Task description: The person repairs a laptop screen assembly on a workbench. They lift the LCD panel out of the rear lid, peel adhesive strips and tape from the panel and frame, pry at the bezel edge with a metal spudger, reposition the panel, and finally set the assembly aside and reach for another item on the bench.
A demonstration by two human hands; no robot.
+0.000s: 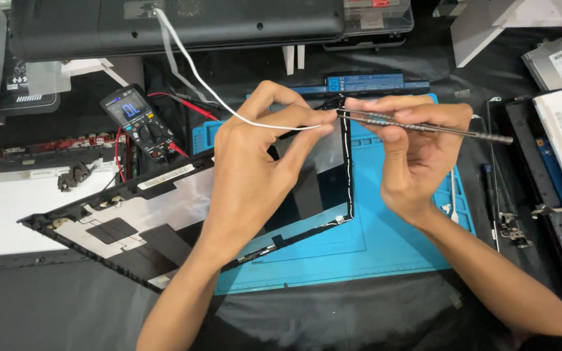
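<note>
The tweezers [424, 127] in the right hand [414, 153] are showing as bare metal with a dull brushed sheen. The white cable [229, 107] pinched by the left hand [255, 169] is appearing smooth and plastic-coated. The laptop lid shell [131, 221] is presenting matt black plastic along its frame, with a pale, slightly glossy foil-like lining inside. The blue work mat [385, 227] is looking like matt, rubbery material with moulded ridges. The multimeter [139, 122] is showing a black plastic body and a glossy lit display.
</note>
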